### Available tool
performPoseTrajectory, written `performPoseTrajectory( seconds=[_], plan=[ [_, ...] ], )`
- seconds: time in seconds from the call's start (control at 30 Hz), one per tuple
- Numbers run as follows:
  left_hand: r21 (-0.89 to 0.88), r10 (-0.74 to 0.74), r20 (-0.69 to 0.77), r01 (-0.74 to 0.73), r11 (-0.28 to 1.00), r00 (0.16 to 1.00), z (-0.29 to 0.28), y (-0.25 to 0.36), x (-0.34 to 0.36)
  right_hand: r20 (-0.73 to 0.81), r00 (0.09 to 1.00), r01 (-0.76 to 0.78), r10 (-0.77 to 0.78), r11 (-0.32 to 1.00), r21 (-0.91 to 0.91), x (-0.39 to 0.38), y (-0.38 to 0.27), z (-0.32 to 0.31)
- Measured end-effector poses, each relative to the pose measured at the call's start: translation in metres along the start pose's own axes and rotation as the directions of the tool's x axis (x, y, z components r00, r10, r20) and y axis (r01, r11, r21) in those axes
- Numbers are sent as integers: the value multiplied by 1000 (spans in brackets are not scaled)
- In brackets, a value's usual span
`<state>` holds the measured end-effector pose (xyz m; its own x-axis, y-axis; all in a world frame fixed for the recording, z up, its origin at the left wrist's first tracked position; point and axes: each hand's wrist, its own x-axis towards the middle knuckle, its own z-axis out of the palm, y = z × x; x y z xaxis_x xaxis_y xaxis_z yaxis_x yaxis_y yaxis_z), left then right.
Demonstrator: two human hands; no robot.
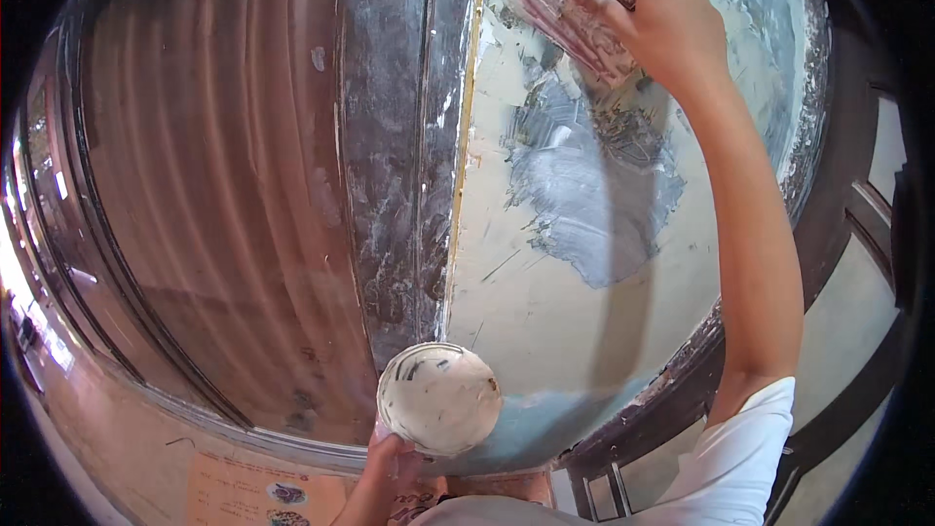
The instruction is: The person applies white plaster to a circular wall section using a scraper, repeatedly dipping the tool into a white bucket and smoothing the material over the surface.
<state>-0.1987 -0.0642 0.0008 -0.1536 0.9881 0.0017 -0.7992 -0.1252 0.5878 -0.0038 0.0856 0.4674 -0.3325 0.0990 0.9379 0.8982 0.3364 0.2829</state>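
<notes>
My right hand (677, 24) is raised high at the upper right, its fingers closed round a reddish, putty-smeared spreader (570, 5). The spreader's lower edge lies at the cream wall (531, 331); whether it touches cannot be made out. Just below it, a smeared grey patch (584, 200) shows on the wall, partly crossed by my arm's shadow. Low in the middle, my left hand (394, 458) grips the rim of a round, shallow lid (438, 404) whose inside is coated with pale putty and a few dark streaks.
Left of the wall runs a dark, paint-flecked wooden post (390, 136), then a brown wooden panel (214, 166). Dark-framed woodwork (867, 224) stands on the right. An orange printed sheet (234, 487) lies along the bottom.
</notes>
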Motion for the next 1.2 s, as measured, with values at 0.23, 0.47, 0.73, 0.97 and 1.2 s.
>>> performPoseTrajectory(
  seconds=[0.23, 0.47, 0.73, 0.97, 1.2],
  plan=[
    [54, -41, -78, 45, 997, 996, -8, 1, -5, 32, 995, 93, -97, 992, 86, -15, -15, 21],
    [18, -18, -15, 18, 1000, 1000, -12, -4, -5, -146, 986, -56, 82, 984, 172, -9, -8, 10],
    [30, -53, -34, 54, 998, 998, 0, -4, -6, -118, 977, -159, 180, 973, 170, -46, 36, 9],
    [64, 48, -99, -42, 997, 994, 25, -8, -7, 120, 976, -218, 183, 816, 536, -194, 48, -1],
    [55, 6, 0, -6, 998, 1000, 48, -35, 4, 710, 650, -745, 272, 413, 523, -334, 37, -7]
  ],
)
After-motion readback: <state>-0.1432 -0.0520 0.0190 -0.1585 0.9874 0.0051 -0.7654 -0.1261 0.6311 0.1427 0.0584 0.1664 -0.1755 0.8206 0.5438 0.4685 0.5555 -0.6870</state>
